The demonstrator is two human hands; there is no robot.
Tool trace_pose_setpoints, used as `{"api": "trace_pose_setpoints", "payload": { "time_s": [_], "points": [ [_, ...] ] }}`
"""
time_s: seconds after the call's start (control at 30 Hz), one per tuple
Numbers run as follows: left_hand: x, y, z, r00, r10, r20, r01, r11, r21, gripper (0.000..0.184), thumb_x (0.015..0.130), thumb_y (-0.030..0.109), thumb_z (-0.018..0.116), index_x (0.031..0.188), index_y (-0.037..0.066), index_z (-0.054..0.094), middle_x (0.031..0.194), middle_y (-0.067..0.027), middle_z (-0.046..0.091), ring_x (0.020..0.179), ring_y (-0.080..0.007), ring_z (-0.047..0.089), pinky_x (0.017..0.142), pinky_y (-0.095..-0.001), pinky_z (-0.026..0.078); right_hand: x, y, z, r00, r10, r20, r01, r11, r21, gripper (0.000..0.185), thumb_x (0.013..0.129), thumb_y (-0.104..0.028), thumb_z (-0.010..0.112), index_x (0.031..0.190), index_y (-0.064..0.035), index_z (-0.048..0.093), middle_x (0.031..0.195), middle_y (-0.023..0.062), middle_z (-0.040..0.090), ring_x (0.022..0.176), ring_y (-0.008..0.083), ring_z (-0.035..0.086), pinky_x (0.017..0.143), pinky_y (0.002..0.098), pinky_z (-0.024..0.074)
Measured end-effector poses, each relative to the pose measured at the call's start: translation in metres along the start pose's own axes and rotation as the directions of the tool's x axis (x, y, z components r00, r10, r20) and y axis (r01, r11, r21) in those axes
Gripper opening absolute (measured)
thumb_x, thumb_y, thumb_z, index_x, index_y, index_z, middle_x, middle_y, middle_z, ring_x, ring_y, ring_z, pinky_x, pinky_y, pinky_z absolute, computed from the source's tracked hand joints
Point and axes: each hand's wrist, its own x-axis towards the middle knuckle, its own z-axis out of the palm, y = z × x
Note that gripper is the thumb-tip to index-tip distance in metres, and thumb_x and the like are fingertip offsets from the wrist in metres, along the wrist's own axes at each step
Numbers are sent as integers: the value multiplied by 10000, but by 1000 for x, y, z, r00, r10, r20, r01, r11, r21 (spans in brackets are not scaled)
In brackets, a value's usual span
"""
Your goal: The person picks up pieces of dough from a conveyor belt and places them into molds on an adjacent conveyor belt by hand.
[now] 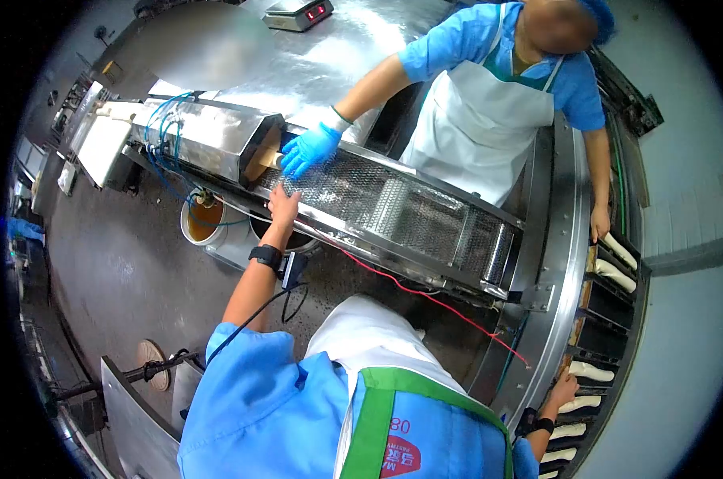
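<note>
My left hand [283, 205] is at the near rim of the mesh conveyor [337, 195], fingers a little apart, with nothing visible between them. Just beyond it, a pale piece [272, 160] lies at the mouth of the metal housing, partly under a co-worker's blue-gloved hand [309, 152]. At the lower right, my right hand [565, 389] has its fingers curled at the left end of a pale dough strip [591, 371] in a dark slotted rack; its fingertips are partly hidden, so what they hold is unclear.
Across the conveyor stands a co-worker in a white apron [477, 120], whose bare hand [601, 223] is beside more dough strips [615, 275]. A bucket [204, 219] of brown liquid is below the conveyor. A red cord [409, 289] hangs along its near side. A scale [297, 12] stands behind.
</note>
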Motion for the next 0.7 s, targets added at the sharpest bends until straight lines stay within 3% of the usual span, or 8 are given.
{"api": "trace_pose_setpoints", "payload": {
  "time_s": [0.13,0.27,0.33,0.6,0.7],
  "points": [
    [7,-7,2,998,39,-49,-39,999,11,643,676,341,580,1221,106,333,1238,-167,305,1126,-368,286,916,-432,275,0,-13,-13,998,39,52,-42,998,46,462,836,-402,399,771,11,597,751,127,565,791,285,485,608,447,388],
    [6,-16,4,997,55,-54,-54,998,22,646,666,337,586,1214,94,346,1210,-190,324,1106,-373,305,918,-426,272,4,-20,-17,991,67,113,-65,998,-28,467,834,-407,404,724,8,589,727,122,558,775,280,491,597,451,389],
    [5,-18,3,997,49,-52,-46,997,67,631,668,330,587,1205,91,358,1204,-195,324,1100,-371,310,920,-419,266,4,-17,-10,998,54,26,-55,998,40,470,836,-411,397,703,1,581,719,118,553,784,284,488,604,456,386],
    [-12,-22,10,995,91,-35,-89,995,52,593,669,326,587,1176,87,392,1205,-182,328,1085,-369,326,903,-415,287,11,-12,2,1000,10,-11,-10,1000,29,467,844,-408,381,723,2,571,753,120,546,832,289,464,679,479,343],
    [-17,-23,13,998,58,-27,-56,996,65,588,669,310,575,1181,92,387,1211,-171,328,1091,-366,326,908,-417,283,13,-25,-15,994,9,105,-20,994,104,471,847,-403,376,680,2,548,720,109,529,821,286,455,684,482,322]
  ]
}}
